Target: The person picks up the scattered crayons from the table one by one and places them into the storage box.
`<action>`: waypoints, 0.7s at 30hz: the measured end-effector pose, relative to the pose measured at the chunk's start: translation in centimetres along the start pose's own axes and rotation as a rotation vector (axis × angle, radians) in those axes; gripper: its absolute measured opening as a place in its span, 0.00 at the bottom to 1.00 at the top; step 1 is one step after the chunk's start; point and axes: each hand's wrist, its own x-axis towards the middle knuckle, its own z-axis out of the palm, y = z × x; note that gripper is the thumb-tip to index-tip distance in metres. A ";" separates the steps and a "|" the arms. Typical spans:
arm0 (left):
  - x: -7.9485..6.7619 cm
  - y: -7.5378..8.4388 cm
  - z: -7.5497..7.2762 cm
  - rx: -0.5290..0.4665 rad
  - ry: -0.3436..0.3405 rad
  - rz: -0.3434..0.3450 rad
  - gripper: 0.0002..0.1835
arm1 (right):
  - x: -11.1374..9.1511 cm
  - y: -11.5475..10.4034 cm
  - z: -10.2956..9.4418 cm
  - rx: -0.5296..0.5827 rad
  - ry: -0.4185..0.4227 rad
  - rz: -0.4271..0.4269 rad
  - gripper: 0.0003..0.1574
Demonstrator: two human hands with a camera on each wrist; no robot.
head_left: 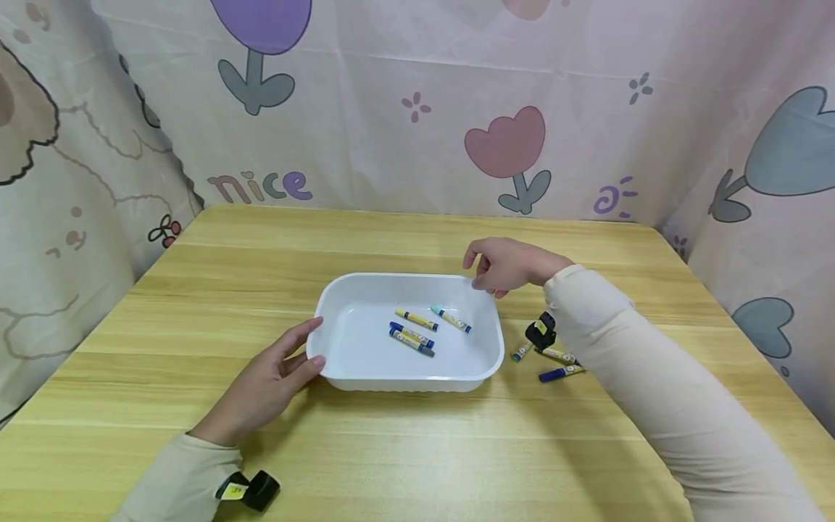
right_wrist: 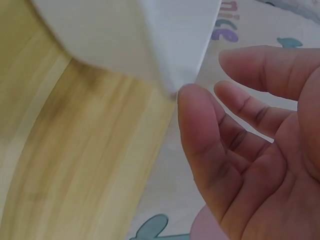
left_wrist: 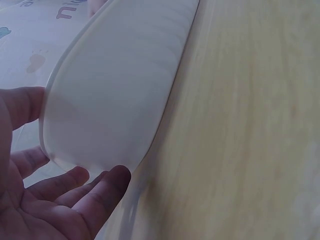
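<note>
A white plastic tray (head_left: 404, 385) stands on the table with several short crayons in it: a yellow crayon (head_left: 417, 320), a light green crayon (head_left: 451, 320), a blue crayon (head_left: 412, 335) and a grey-tipped crayon (head_left: 411, 343). My left hand (head_left: 274, 373) touches the tray's left end. Its thumb (left_wrist: 27, 104) is at the rim, while other fingers (left_wrist: 102, 197) reach along the outer wall. Over the far right corner hovers my right hand (head_left: 505, 262), fingers loosely bent and holding nothing. In the right wrist view, a fingertip (right_wrist: 197, 112) is right at the tray's corner.
To the right of the tray, partly under the right forearm, lie a dark blue crayon (head_left: 559, 373) and a couple of other crayons (head_left: 557, 355). A printed curtain (head_left: 391, 145) hangs behind the wooden table (head_left: 417, 457) and along its sides.
</note>
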 end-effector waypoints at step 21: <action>0.0 0.3 0.0 -0.002 -0.003 -0.001 0.32 | -2.8 6.1 -0.1 0.076 -0.016 0.073 0.23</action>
